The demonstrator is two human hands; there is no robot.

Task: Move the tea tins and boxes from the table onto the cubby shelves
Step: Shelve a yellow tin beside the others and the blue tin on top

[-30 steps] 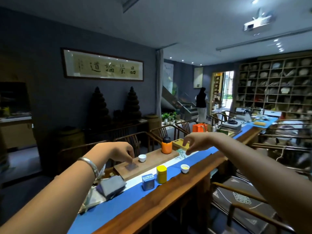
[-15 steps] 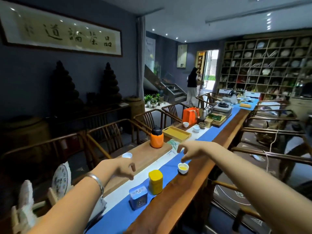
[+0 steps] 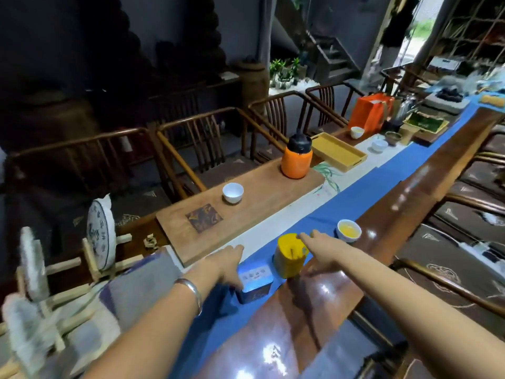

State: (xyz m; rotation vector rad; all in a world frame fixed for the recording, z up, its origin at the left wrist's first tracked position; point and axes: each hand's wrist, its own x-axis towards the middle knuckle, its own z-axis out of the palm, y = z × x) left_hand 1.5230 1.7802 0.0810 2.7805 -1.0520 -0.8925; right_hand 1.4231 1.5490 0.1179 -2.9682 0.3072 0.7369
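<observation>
A small blue square tea tin (image 3: pixel 257 283) and a yellow cylindrical tin (image 3: pixel 289 255) stand side by side on the blue runner (image 3: pixel 355 198) near the table's front edge. My left hand (image 3: pixel 225 265) reaches flat over the runner, fingers apart, its thumb side touching the blue tin's left edge without closing on it. Just right of the yellow tin, my right hand (image 3: pixel 322 248) is stretched out with its fingertips level with the lid, holding nothing. The cubby shelves (image 3: pixel 464 36) show blurred at the far right.
A wooden tea board (image 3: pixel 246 214) carries a white cup (image 3: pixel 232 192) and an orange jar (image 3: pixel 296 160). A cup of yellow tea (image 3: pixel 349 230) sits right of my right hand. Wrapped tea cakes on stands (image 3: pixel 99 231) are at left. Wooden chairs line both sides.
The view has tilted down and closer to the table. Both hands have dropped from mid-air to the two tins, the left one to the blue tin and the right one beside the yellow tin.
</observation>
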